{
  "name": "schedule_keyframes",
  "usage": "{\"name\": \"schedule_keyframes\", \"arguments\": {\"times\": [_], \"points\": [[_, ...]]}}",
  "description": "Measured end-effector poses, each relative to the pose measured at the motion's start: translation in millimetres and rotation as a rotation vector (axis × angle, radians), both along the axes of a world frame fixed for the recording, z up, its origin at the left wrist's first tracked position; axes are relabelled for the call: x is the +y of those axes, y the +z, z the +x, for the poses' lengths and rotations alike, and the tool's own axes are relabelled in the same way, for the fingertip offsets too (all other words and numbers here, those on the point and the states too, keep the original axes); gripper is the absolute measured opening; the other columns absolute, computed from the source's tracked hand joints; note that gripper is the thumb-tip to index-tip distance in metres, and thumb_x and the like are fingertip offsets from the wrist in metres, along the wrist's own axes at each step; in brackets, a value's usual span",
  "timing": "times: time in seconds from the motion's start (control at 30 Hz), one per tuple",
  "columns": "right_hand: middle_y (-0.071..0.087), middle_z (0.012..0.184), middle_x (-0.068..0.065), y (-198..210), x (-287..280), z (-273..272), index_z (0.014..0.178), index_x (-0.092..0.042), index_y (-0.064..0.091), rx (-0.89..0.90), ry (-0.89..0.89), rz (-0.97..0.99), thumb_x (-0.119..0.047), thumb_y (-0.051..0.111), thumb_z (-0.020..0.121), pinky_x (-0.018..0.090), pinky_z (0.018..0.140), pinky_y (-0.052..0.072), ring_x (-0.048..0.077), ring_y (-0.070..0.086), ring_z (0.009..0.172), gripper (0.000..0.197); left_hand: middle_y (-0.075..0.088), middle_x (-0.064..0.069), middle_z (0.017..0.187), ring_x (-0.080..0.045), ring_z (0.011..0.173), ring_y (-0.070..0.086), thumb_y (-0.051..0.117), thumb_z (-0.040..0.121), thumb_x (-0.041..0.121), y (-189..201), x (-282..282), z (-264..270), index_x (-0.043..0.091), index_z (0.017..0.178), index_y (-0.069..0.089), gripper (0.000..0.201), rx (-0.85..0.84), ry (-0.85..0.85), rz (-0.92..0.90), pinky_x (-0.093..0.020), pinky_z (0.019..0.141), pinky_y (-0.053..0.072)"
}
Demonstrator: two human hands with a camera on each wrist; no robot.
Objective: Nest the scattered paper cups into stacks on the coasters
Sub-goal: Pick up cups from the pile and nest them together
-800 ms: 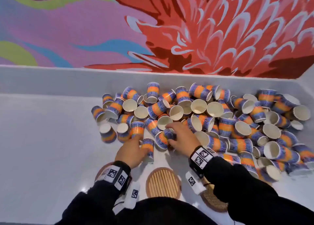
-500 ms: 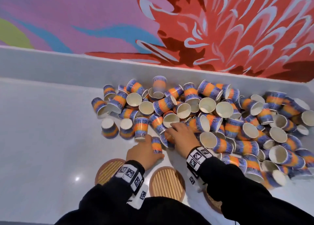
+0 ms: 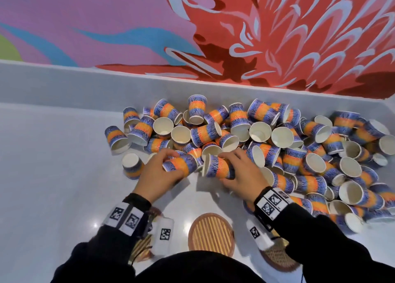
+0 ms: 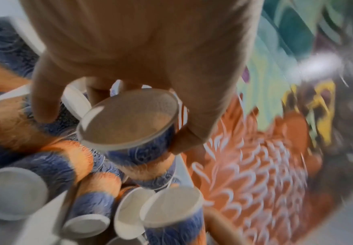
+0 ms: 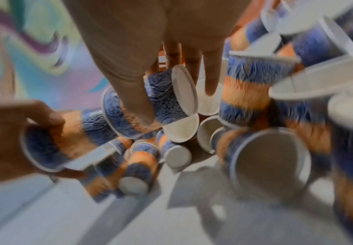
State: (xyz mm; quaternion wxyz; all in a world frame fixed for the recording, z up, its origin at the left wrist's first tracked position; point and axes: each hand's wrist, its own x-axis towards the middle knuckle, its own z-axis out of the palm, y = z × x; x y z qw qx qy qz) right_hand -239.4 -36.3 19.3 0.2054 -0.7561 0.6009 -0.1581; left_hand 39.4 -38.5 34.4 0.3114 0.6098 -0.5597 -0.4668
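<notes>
Blue-and-orange paper cups (image 3: 245,146) — 1 sideways in each hand (image 3: 162,176).

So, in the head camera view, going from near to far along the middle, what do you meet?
Round coaster → bare white table → cup in the right hand → pile of paper cups → grey raised ledge → painted mural wall.

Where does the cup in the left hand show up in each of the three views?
Head: cup in the left hand, left of centre, lying sideways.
Left wrist: centre, under the palm.
Right wrist: far left, gripped by the left hand.
Shared landmark: red flower mural.
</notes>
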Motion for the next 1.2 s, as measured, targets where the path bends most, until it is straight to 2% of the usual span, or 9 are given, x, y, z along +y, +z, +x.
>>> {"name": "schedule_keyframes", "arguments": {"times": [0.1, 0.17, 0.3, 0.43, 0.67, 0.77, 0.9, 1.1, 1.2], "points": [[0.055, 0.113, -0.015, -3.8, 17.7, 7.5, 0.128, -0.03, 0.047, -0.323, -0.079, 0.089, -0.02, 0.084, 0.072, 0.033, 0.087, 0.052, 0.008, 0.059, 0.107, 0.067, 0.062, -0.006, 0.119, -0.027, 0.088, 0.071, 0.078, 0.056, 0.034, 5.0, -1.9, 11.2, 0.036, 0.113, 0.061, 0.06, 0.169, 0.062, 0.075, -0.046, 0.066, 0.061], [0.061, 0.111, -0.013, -12.1, 26.3, 13.6, 0.124, -0.034, 0.039, -0.386, -0.109, 0.15, -0.018, 0.085, 0.071, 0.032, 0.082, 0.054, 0.004, 0.063, 0.101, 0.071, 0.061, -0.004, 0.118, -0.028, 0.091, 0.07, 0.083, 0.055, 0.034, 9.8, 0.7, 13.5, 0.031, 0.115, 0.059, 0.065, 0.214, 0.086, 0.06, -0.051, 0.071, 0.061], [0.054, 0.124, -0.01, -24.8, 36.5, 22.6, 0.134, -0.029, 0.04, -0.389, -0.082, 0.225, -0.015, 0.078, 0.073, 0.024, 0.09, 0.045, 0.001, 0.053, 0.113, 0.074, 0.068, 0.006, 0.113, -0.014, 0.1, 0.068, 0.084, 0.078, 0.023, 27.7, 4.2, 8.8, 0.028, 0.111, 0.067, 0.038, 0.191, -0.042, -0.163, -0.034, 0.081, 0.059], [0.052, 0.131, -0.001, -26.3, 37.5, 28.7, 0.137, -0.03, 0.042, -0.314, -0.057, 0.216, -0.028, 0.068, 0.07, 0.045, 0.102, 0.047, 0.02, 0.05, 0.124, 0.072, 0.064, 0.012, 0.114, -0.009, 0.11, 0.061, 0.078, 0.084, 0.02, 46.3, 8.9, -14.2, 0.032, 0.105, 0.067, 0.027, -0.009, -0.253, -0.366, -0.021, 0.089, 0.048], [0.061, 0.113, -0.013, -14.5, 44.8, 43.8, 0.136, -0.03, 0.042, -0.5, -0.026, 0.242, -0.016, 0.071, 0.071, 0.031, 0.081, 0.053, 0.006, 0.063, 0.103, 0.073, 0.047, 0.013, 0.127, -0.013, 0.115, 0.043, 0.055, 0.086, 0.042, 28.3, 16.3, -53.0, 0.035, 0.135, 0.049, 0.049, -0.405, -0.53, -0.384, -0.035, 0.094, 0.041], [0.061, 0.111, -0.011, -12.4, 51.4, 41.6, 0.133, -0.028, 0.043, -0.538, -0.042, 0.261, -0.01, 0.07, 0.073, 0.029, 0.08, 0.053, 0.004, 0.063, 0.1, 0.068, 0.045, 0.013, 0.144, -0.011, 0.129, 0.039, 0.052, 0.089, 0.047, 21.3, 16.8, -56.0, 0.038, 0.149, 0.04, 0.062, -0.336, -0.536, -0.342, -0.036, 0.106, 0.039], [0.061, 0.121, -0.01, -6.5, 55.6, 37.1, 0.137, -0.029, 0.042, -0.583, -0.085, 0.272, -0.014, 0.071, 0.074, 0.037, 0.095, 0.055, 0.008, 0.063, 0.111, 0.071, 0.051, 0.02, 0.146, -0.002, 0.139, 0.046, 0.064, 0.091, 0.051, 22.3, 17.1, -51.9, 0.041, 0.152, 0.041, 0.066, 0.065, -0.369, -0.288, -0.026, 0.107, 0.042], [0.064, 0.114, -0.009, -3.7, 54.1, 44.4, 0.131, -0.026, 0.041, -0.605, -0.105, 0.256, -0.019, 0.074, 0.074, 0.042, 0.086, 0.056, 0.011, 0.065, 0.106, 0.066, 0.037, 0.018, 0.16, 0.003, 0.149, 0.027, 0.037, 0.104, 0.063, 11.2, 25.1, -61.9, 0.04, 0.158, 0.032, 0.059, -0.216, -0.604, -0.43, -0.027, 0.122, 0.025], [0.065, 0.125, -0.007, -3.9, 54.5, 46.3, 0.137, -0.026, 0.043, -0.698, -0.145, 0.279, -0.019, 0.075, 0.076, 0.044, 0.099, 0.054, 0.01, 0.064, 0.116, 0.069, 0.038, 0.022, 0.158, 0.01, 0.145, 0.031, 0.056, 0.095, 0.065, 9.4, 19.3, -55.8, 0.038, 0.16, 0.03, 0.075, -0.059, -0.457, -0.331, -0.018, 0.117, 0.031]]}}
